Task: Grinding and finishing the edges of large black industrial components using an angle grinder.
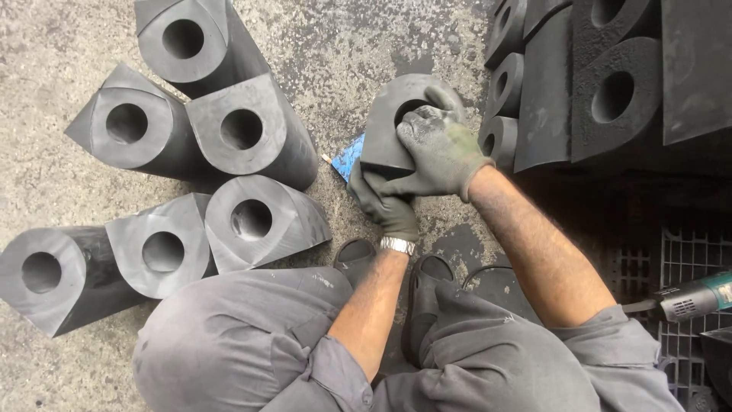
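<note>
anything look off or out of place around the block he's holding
One small thing: a blue scrap pokes out from beneath the rubber block gripped by the left hand and right hand, the only bright item on the concrete floor. The other blocks lie tumbled at mixed angles, none visibly damaged.

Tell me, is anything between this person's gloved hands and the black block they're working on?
Nothing visible. The right hand lies on top of the black rubber block, fingers at its round hole, and the left hand grips its lower edge. A blue scrap sits on the concrete floor beside it, not between.
</note>
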